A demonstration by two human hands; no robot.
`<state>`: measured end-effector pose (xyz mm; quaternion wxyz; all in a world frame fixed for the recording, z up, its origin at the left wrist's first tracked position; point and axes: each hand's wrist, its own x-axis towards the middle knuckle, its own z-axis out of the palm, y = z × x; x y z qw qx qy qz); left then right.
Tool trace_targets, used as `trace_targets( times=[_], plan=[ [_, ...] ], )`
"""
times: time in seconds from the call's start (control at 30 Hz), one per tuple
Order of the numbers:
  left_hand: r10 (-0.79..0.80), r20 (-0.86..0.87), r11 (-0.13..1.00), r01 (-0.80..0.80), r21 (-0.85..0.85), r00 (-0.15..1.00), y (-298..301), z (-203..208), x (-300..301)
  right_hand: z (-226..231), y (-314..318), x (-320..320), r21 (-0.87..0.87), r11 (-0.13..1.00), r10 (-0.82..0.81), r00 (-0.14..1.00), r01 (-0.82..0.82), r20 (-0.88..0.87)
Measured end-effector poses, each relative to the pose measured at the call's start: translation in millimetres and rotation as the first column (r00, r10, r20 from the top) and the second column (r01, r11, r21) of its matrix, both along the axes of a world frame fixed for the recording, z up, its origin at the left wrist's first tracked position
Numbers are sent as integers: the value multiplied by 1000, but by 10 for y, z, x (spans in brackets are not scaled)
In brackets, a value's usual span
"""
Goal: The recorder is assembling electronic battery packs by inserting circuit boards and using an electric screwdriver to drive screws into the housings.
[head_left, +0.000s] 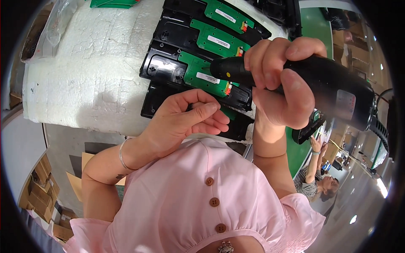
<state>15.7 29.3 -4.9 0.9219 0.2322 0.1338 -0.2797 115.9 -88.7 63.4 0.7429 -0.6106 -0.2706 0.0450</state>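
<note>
My right hand (pixel 282 80) is wrapped round a black electric screwdriver (pixel 329 84), held nearly level with its bit pointing left. The bit's tip reaches over a green circuit board (pixel 192 71), which sits in a black plastic housing (pixel 162 63). Whether the tip touches a screw there, I cannot tell. Just below that housing, my left hand (pixel 190 116) is held palm up with its fingers curled and the thumb across them. Something small and dark shows in the curl of its index finger, too small to name. Two more housings with green boards (pixel 217 41) lie beyond in a row.
A white foam block (pixel 84 84) lies under the housings and stretches left. Another black housing (pixel 156 99) is partly under my left hand. More green boards (pixel 112 3) lie at the far left. On the right are a green bench (pixel 316 29) and a person in a striped top (pixel 310 185).
</note>
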Motion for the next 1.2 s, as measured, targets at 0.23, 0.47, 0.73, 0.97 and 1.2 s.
trace_targets(
  times=[0.23, 0.47, 0.73, 0.97, 1.2],
  plan=[
    [69, -23, 997, -68, 22, 997, 22, -14, 20, 11, 87, -18, -64, 998, 14, 1000, -15, -20],
    [151, -133, 984, -161, -75, 980, -16, -24, 27, 72, -79, 37, -105, 992, 73, 997, -69, 34],
    [189, -127, 957, -212, -196, 974, -67, -111, 83, 456, -442, 38, 194, 858, 420, 868, -475, 267],
    [160, -111, 915, -190, -357, 981, -60, -208, 95, 406, -487, -122, 260, 879, 357, 913, -400, 197],
    [46, -154, 980, -74, -186, 987, -144, 106, 136, 60, -197, 165, 83, 963, 239, 952, -258, 190]
  ],
)
